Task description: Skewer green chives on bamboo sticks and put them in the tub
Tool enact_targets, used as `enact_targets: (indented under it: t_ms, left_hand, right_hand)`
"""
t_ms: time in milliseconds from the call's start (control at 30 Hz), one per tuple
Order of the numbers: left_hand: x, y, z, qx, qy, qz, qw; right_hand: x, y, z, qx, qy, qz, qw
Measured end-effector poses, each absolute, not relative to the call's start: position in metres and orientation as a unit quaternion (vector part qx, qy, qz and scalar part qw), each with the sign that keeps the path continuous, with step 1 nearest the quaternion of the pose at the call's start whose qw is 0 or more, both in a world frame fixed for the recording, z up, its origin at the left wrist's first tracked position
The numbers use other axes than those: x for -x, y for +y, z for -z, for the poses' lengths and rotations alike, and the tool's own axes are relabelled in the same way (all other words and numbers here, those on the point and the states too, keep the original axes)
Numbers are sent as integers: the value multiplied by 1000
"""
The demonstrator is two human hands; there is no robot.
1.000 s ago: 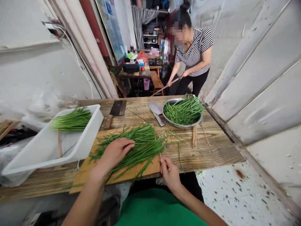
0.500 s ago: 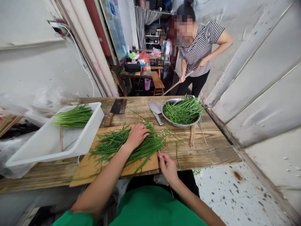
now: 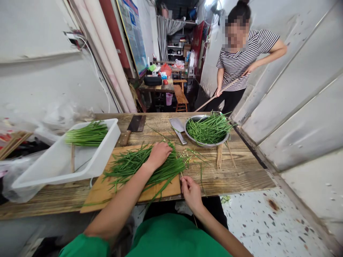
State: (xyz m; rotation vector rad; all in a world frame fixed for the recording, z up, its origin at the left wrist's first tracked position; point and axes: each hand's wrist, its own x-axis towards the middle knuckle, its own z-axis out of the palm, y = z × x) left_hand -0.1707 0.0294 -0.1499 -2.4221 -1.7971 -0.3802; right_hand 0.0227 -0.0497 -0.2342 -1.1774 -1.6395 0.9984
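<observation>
A pile of green garlic chives (image 3: 134, 162) lies across a wooden cutting board (image 3: 93, 195). My left hand (image 3: 160, 154) rests on top of the pile with its fingers curled down over the stalks; its fingertips are partly hidden among them. By the board's right edge, my right hand (image 3: 191, 189) pinches a thin bamboo skewer (image 3: 195, 220) between thumb and fingers. The skewer's tip sticks out beside the cut ends of the chives, and its other end shows below the wrist. Small pale cut bits (image 3: 184, 155) are scattered right of the pile.
A steel bowl (image 3: 206, 145) heaped with chives stands at the back right, near bundled skewers (image 3: 219, 157). Two cleavers, one dark (image 3: 136, 123) and one shiny (image 3: 177, 125), lie behind the board. On the left is a white tray (image 3: 107, 157) with more chives. Beyond the table a person (image 3: 238, 71) grips a long pole.
Both hands stay nearly where they were, on the chives and the skewer. The person beyond the table appears farther right with the pole, and the view has shifted slightly.
</observation>
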Motion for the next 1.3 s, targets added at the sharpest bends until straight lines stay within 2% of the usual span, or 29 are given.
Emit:
enact_targets:
  t_ms: [167,500,633,767,1300]
  left_hand:
    - [173,23,154,780,-585,220,11]
    - [162,11,149,757,-573,312,-17]
    - [156,4,148,740,-601,303,-14]
    - [153,2,160,709,-644,281,-54]
    - [147,5,164,685,-666,282,-84]
  right_hand:
    - [-22,-49,235,477,-657,-402,423]
    - [-23,-48,233,463,-660,-425,413]
    - [-23,-49,235,465,-654,-426,419]
    - [-23,-48,236,463,-651,-427,423]
    - [-22,-46,231,465,-649,-412,439]
